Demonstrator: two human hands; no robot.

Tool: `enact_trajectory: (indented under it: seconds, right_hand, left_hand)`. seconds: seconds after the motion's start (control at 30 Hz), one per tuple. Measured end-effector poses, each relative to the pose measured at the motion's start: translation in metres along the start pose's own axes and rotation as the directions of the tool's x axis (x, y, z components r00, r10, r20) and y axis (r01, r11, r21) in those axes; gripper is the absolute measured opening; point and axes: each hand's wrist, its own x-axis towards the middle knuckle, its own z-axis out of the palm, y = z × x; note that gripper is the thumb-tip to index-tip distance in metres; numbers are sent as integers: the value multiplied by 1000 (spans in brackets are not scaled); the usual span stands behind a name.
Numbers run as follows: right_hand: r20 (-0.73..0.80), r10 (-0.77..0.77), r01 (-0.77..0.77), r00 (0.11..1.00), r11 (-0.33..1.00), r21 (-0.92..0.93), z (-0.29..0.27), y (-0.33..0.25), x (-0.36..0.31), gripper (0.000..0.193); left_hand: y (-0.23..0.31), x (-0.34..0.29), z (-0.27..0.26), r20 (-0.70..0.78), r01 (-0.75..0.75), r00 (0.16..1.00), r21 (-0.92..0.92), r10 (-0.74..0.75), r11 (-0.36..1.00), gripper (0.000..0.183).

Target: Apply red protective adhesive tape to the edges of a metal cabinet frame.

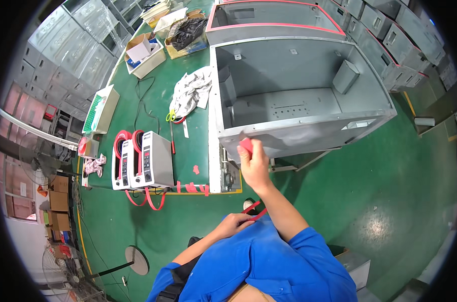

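Observation:
My right hand (pixel 254 166) is closed around a small red piece (pixel 246 144) with a dark, flat tip, perhaps a blade; its exact kind is unclear. That tip is at the near left corner of a large grey metal box (pixel 294 138), whose open side faces up. Close to my blue shirt, my left hand (pixel 232 225) is closed on red tape strips (pixel 259 214), whose ends stick out past the fingers to the right. Two tape dispensers (pixel 153 160) with red rolls stand on the green table to the left, red tape hanging from their fronts.
On the green table (pixel 158 108) lie a white cloth (pixel 192 90), yellow-handled scissors (pixel 170 116) and bins of parts (pixel 147 60). Behind the box is another grey box with red edging (pixel 279 25). Grey metal cases (pixel 384 30) are stacked at the far right. A fan (pixel 62 264) stands lower left.

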Motion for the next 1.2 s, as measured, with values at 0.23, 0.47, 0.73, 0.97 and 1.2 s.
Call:
enact_trajectory:
  seconds: [0.23, 0.47, 0.73, 0.97, 1.2]
  right_hand:
    - [-22, 30, -29, 999, 998, 53, 0, -2, 2, 23]
    - [-256, 345, -307, 903, 935, 174, -39, 10, 12, 22]
    - [-422, -440, 160, 793, 818, -553, -192, 63, 79, 24]
    - [-401, -405, 162, 822, 840, -517, -264, 117, 105, 24]
    - [-579, -183, -105, 794, 898, -427, -309, 126, 105, 19]
  left_hand:
    - [-3, -2, -9, 8, 2, 1000, 2, -2, 1000, 21]
    - [6, -1, -9, 7, 46, 999, -10, -46, 999, 22]
    - [32, 17, 2, 120, 221, 967, 44, -225, 974, 21]
    - [65, 47, 38, 96, 250, 964, -6, -248, 968, 20]
    - [73, 62, 74, 17, 314, 949, -140, -315, 939, 20]
